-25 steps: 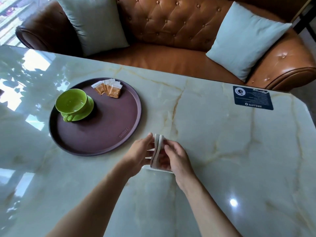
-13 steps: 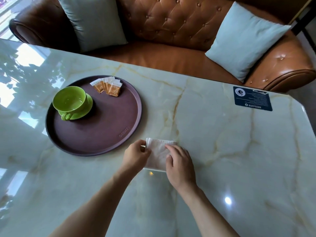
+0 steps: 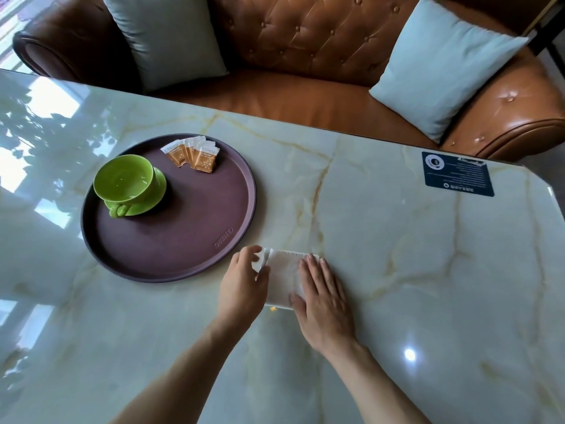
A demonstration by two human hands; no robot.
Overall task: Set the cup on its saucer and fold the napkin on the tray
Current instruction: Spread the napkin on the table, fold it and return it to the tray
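Two hands are set on a white folded paper napkin point(image 3: 282, 276) lying on the glossy marble surface point(image 3: 397, 270) just beside a round brown tray point(image 3: 171, 240), apparently to flatten its fold: the right hand point(image 3: 322, 296) is pressed flat on it, fingers straight, while its left edge is pinched by the curled left hand point(image 3: 243, 286).

bare forearms point(image 3: 183, 371), bare left grip point(image 3: 241, 286), right grip point(image 3: 321, 298)

White folded napkin point(image 3: 282, 276) lies flat on the marble table point(image 3: 397, 270), beside the tray point(image 3: 252, 194).
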